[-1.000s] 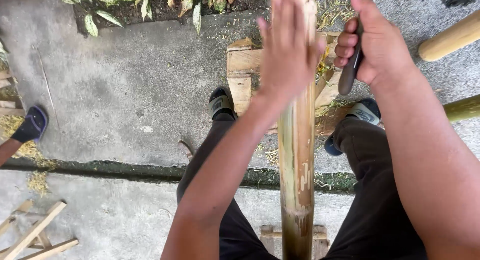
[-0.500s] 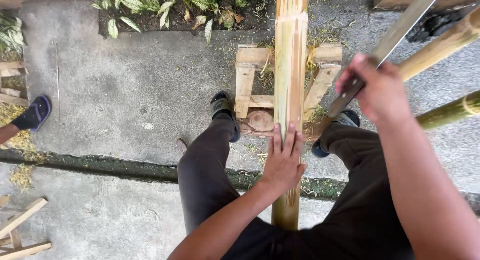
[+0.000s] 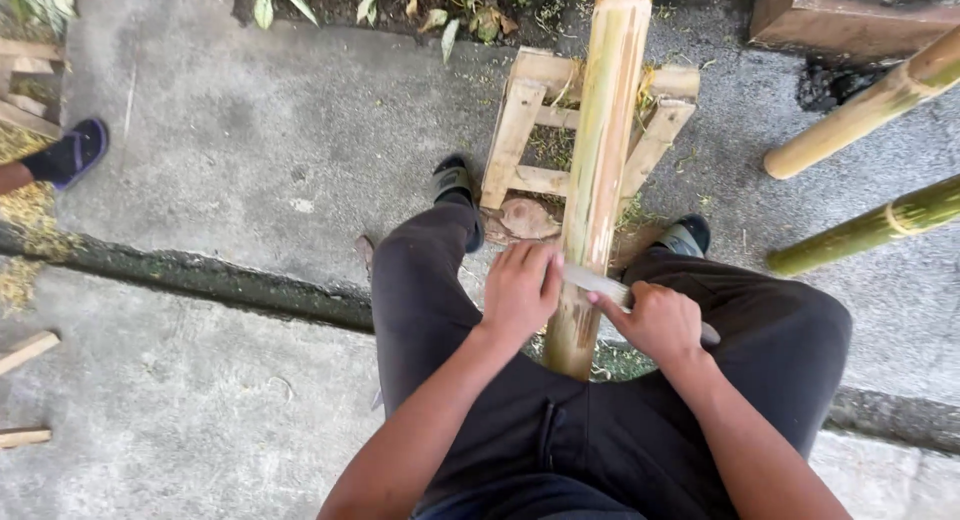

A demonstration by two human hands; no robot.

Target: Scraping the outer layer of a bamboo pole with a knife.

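Bamboo pole [image 3: 600,170] is seen running lengthwise straight away from the body, its near cut end lodged between the knees and its far part laid over a small wooden frame [image 3: 520,120] on the concrete floor [image 3: 250,130]. The long axis points forward, slightly to the right at the top. The left hand [image 3: 520,292] is pressed against the pole's left flank, fingers curled on it and on the blade tip. The right hand [image 3: 658,322] is closed around the handle of a knife [image 3: 600,280], whose blade is laid crosswise on the pole near its close end. Both hands are set on opposite sides of the stem, about equally near. Open floor is left to the left; on the right, two more bamboo lengths [image 3: 870,100] are lying close by. Another person's sandalled foot [image 3: 65,155] is seen at the far left edge.
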